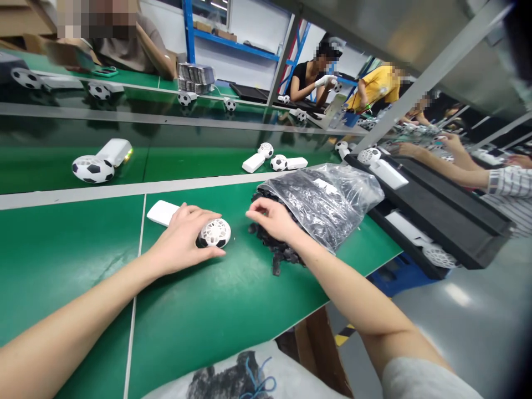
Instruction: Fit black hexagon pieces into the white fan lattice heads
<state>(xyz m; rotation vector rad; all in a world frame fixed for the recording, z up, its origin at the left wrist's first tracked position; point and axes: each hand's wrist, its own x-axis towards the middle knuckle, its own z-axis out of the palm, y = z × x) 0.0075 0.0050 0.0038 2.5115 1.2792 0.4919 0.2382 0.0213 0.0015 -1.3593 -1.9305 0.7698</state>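
My left hand (183,238) is wrapped round the head of a football-patterned handheld fan (216,233) lying on the green table. Its white handle (163,213) sticks out beyond my knuckles, and the openwork grille faces up. My right hand (272,219) is over a heap of small black pieces (286,255) at the mouth of a clear plastic bag (328,199). Its thumb and fingers are curled together in a pinch; whatever is between them is hidden or too small to make out.
Behind a pale rail, more football fans (93,168) lie on the green conveyor belt (174,155), one with a lit end. Black trays (449,205) with white fans stand at the right. A metal post (428,77) slants overhead. Several people work across and beside the line.
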